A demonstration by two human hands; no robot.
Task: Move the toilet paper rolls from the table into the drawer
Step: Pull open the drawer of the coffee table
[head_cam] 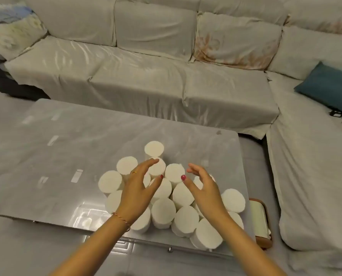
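Head view shows white toilet paper rolls [163, 211] clustered on the near right part of a glossy grey table [66, 148], all upright, long axes vertical, flat ends facing up. Left hand [138, 188] and right hand [204, 188] hover over the cluster, fingers spread, palms facing each other, gripping nothing. Just beyond the table's right edge, a brown-rimmed drawer [262, 226] peeks out
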